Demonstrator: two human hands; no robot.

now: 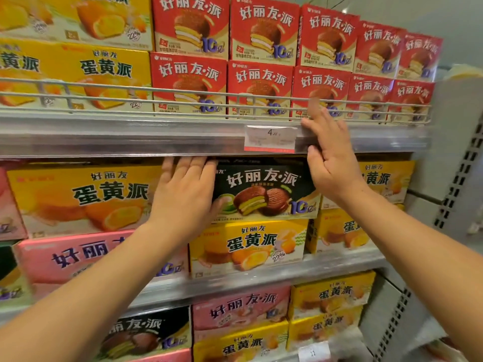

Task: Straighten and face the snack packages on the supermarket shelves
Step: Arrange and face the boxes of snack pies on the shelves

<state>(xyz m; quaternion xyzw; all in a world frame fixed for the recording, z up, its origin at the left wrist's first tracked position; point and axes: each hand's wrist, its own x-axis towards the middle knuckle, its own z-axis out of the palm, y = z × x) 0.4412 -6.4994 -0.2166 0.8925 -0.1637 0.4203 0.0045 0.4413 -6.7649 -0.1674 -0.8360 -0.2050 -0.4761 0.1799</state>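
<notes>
I have only the one view, worn on the head. It faces the shelving square on and from close, tilted slightly upward, so the price tag [269,138] on the upper shelf's rail sits just above centre. Above the tag I see two rows of red boxes [258,58] behind a wire guard; below it two further shelves run down to the bottom edge. Both forearms enter from the lower corners and the hands [330,155] reach to either side of the tag. The wide lens bends the shelf edges, and right of the tag the upright shows.
</notes>
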